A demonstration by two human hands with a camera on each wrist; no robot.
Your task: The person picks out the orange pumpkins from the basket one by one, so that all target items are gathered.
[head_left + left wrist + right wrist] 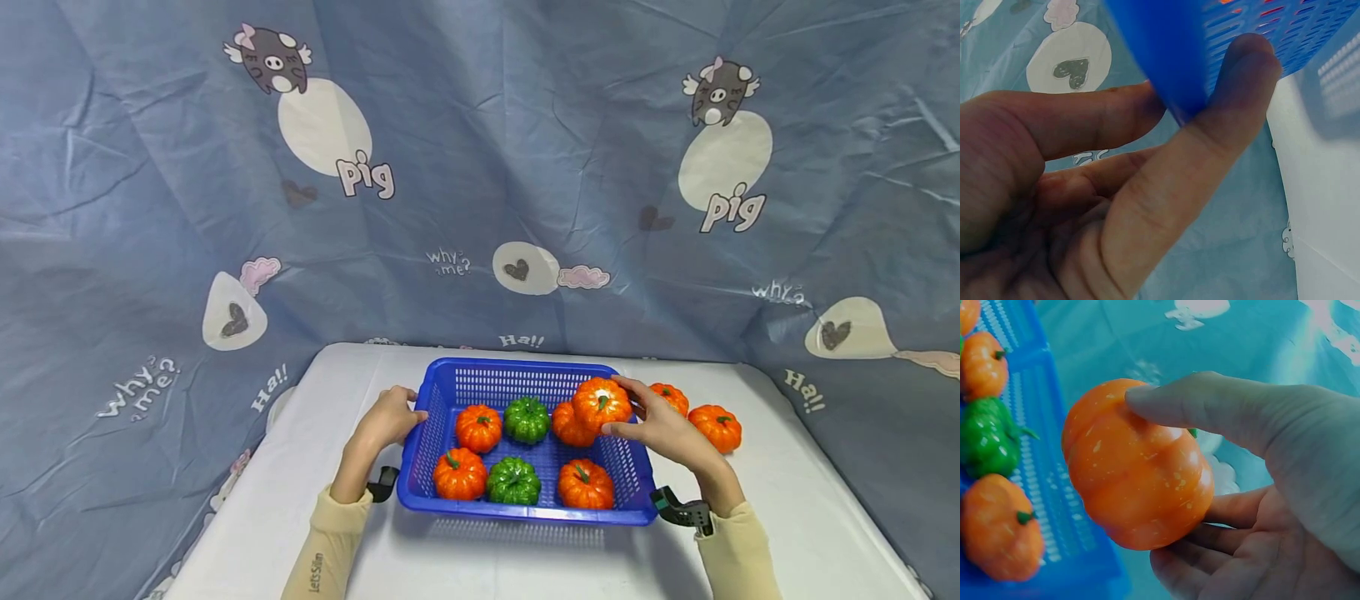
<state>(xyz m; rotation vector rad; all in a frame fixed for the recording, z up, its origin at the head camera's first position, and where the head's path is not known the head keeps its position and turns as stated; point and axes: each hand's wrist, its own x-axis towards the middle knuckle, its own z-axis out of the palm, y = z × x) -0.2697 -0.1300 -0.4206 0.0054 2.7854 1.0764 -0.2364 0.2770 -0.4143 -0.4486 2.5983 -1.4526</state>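
My left hand (390,418) grips the left rim of a blue plastic basket (1175,56), the rim between thumb and fingers. Over the basket's right side, my right hand (656,421) holds an orange toy pumpkin (1138,465) with the thumb on one side and the fingers on the other. Inside the basket sit several more orange pumpkins, one (478,428) at the back left, another (460,474) at the front left and a third (585,484) at the front right. A further orange pumpkin (570,427) is partly hidden behind the held one. Two green pumpkins (527,419) stand in the middle.
Two orange pumpkins, one nearer (715,427) and one partly covered by the right hand (670,397), lie on the white table (480,558) right of the basket. A blue-grey printed cloth (450,167) hangs behind and along the sides.
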